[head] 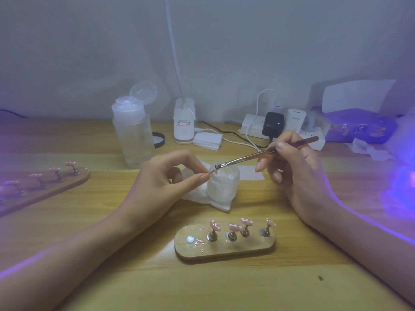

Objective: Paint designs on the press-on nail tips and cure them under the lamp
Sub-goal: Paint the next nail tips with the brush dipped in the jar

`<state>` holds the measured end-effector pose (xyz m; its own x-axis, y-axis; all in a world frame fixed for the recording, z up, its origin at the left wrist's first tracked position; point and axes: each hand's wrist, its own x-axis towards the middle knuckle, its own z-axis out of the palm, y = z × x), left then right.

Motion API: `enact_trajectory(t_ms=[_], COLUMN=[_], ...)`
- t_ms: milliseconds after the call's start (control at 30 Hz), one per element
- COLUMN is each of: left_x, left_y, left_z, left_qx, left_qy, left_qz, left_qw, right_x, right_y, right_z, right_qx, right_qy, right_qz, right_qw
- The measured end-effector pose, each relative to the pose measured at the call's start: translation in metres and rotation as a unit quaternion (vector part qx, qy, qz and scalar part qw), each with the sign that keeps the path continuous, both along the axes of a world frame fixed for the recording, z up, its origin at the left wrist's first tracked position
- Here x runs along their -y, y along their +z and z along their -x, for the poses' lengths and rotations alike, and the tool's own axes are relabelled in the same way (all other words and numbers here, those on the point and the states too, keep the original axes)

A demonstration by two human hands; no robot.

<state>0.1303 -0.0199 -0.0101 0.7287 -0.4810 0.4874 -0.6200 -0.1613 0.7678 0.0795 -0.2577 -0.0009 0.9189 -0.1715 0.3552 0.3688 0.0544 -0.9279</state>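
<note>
Left hand (166, 176) pinching a small nail tip (213, 171), right hand (292, 169) holding a thin brush (258, 154), its hairs touching the nail tip, wooden stand (224, 250) at 6 o'clock

A jar (223, 187) sits on a tissue (195, 195); a nail stand (224, 251) lies before it, a bottle (134, 135) behind to the left
</note>
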Motion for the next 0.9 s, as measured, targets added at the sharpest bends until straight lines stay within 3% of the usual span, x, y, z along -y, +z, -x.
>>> enact_trajectory(t_ms=[200, 900], left_x=[-0.0001, 0.0], left_y=[0.0011, 0.0002], left_z=[0.0013, 0.0005], left_qx=[0.012, 0.053], left_qy=[0.006, 0.014], left_qz=[-0.006, -0.017], left_qw=[1.0, 0.998], right_x=[-0.0002, 0.0012], right_y=[-0.0009, -0.0015], right_z=[-0.0016, -0.002], right_qx=[-0.031, -0.014], right_qy=[-0.028, 0.003], right_qz=[0.007, 0.004], right_qw=[0.999, 1.0])
